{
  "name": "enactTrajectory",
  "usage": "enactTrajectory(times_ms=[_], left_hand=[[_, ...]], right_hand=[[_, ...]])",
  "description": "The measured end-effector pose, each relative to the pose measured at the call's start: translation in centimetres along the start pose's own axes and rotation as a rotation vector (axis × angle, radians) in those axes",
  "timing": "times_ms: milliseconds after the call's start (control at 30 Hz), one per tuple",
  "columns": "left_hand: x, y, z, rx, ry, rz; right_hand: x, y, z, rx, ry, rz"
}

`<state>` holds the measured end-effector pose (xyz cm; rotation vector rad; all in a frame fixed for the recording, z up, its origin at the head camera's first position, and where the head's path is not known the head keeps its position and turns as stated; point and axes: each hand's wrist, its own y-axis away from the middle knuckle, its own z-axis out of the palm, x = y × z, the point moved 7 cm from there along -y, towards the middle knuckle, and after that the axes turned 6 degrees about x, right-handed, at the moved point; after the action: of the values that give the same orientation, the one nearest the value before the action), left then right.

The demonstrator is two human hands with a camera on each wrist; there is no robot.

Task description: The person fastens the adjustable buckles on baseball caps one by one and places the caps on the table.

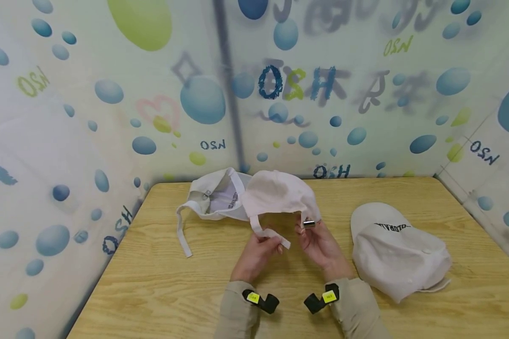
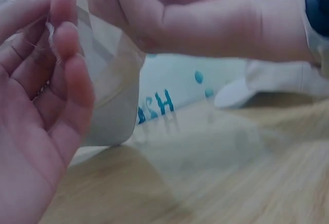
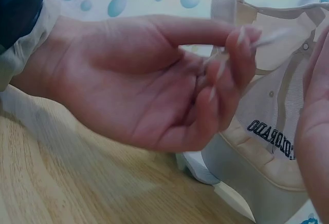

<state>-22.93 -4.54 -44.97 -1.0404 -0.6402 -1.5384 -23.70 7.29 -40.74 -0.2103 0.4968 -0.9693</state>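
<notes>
A pale pink baseball cap [image 1: 277, 193] is held with its back opening toward me. My left hand [image 1: 256, 254] pinches the loose cloth strap [image 1: 271, 233] near its free end. On the other side of the opening, my right hand [image 1: 320, 242] grips the short strap side by the metal buckle [image 1: 308, 224]. The strap end lies outside the buckle. In the right wrist view, thumb and fingertips [image 3: 240, 41] pinch a thin pale strip, and dark lettering [image 3: 272, 139] shows on the cap behind. The left wrist view has the left hand [image 2: 46, 95] with curled fingers.
An off-white cap [image 1: 214, 195] lies behind on the left, its inside showing and its strap [image 1: 184, 233] hanging undone. To the right rests another off-white cap [image 1: 398, 249] with dark lettering. The wooden table [image 1: 152, 282] meets a patterned wall covering [image 1: 165, 84] at the back.
</notes>
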Motion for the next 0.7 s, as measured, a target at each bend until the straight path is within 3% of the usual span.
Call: enactTrajectory(times_ms=[100, 200, 400, 700], left_hand=[[0.9, 0.1, 0.4, -0.036, 0.119, 0.062], [1.8, 0.2, 0.7, -0.034, 0.154, 0.113], [3.7, 0.1, 1.6, -0.005, 0.108, 0.185], [4.6, -0.1, 2.3, 0.004, 0.024, 0.204]], right_hand=[[0.1, 0.0, -0.1, 0.024, 0.005, -0.002], [0.3, -0.1, -0.2, 0.043, 0.025, -0.005], [0.5, -0.3, -0.2, 0.078, 0.074, -0.009], [1.2, -0.5, -0.1, 0.077, 0.057, -0.004]])
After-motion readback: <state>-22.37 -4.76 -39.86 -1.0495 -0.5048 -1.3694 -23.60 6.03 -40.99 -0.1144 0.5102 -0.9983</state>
